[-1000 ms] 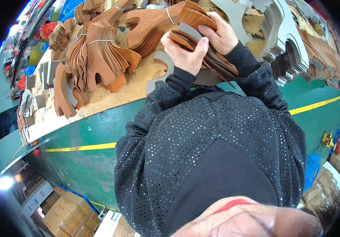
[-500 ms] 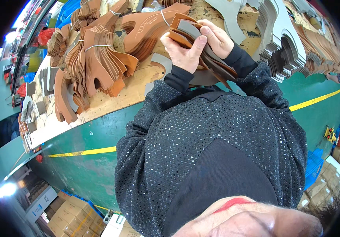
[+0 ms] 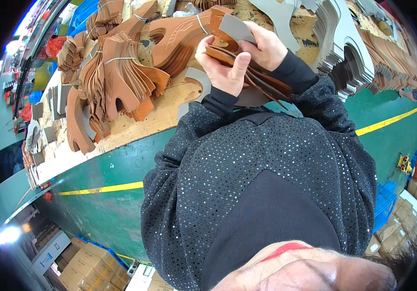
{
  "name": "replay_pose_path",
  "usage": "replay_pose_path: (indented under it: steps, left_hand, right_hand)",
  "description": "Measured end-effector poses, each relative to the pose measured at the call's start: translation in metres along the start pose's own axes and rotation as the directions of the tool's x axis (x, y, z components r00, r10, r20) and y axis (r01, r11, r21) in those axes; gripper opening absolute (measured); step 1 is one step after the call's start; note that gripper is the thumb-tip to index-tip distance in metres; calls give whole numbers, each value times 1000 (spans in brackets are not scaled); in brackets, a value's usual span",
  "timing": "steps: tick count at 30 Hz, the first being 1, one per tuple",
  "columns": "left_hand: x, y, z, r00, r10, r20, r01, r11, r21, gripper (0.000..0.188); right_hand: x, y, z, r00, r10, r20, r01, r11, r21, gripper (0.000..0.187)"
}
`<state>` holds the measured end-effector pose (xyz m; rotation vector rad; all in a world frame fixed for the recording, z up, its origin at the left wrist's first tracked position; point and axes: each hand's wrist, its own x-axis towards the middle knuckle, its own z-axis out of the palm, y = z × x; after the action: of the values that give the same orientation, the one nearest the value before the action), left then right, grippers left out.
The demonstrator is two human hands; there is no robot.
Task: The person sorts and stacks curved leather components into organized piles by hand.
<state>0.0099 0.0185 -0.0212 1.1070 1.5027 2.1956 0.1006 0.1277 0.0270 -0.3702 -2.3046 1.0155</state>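
Above the table, my left hand [image 3: 222, 69] grips one side of a small stack of brown cut leather pieces [image 3: 262, 77], its thumb raised over them. My right hand [image 3: 268, 47] is closed on the other side, with the thumb bent inward. A grey face of one piece [image 3: 236, 27] stands up beside the right fingers, fanned apart from the pieces under it. The far fingertips are partly hidden by the leather. Just beyond the left hand lies a tied bundle of brown leather pieces [image 3: 182, 36], close to the held stack.
More tied brown bundles [image 3: 123, 72] lie on the wooden table [image 3: 136, 127] at the left. Grey cut pieces [image 3: 346, 29] are stacked at the right, beside rows of brown ones [image 3: 388, 60]. Cardboard boxes [image 3: 89, 266] and a blue crate [image 3: 385, 206] stand on the green floor behind.
The grey-faced piece has swung upward and away from the stack at my right fingers. My left thumb has lifted off the pieces, and the hands have parted a little.
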Motion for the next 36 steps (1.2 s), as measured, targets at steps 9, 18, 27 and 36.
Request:
replay_pose_path:
  steps: [9,18,27,36]
  left_hand:
    - [8,-11,9,992,-65,-113,68,997,24,90]
    - [8,2,11,989,-118,-94,105,986,-131,89]
    - [8,-1,14,986,-130,-106,117,986,-120,90]
    - [7,-3,12,979,-140,-151,114,979,-168,79]
  right_hand:
    - [1,8,11,986,-101,135,103,995,-14,40]
    - [-6,9,3,981,-61,185,72,996,-56,43]
    - [-7,0,13,995,-33,90,29,999,43,41]
    - [-37,-15,-4,985,24,172,37,939,-343,57]
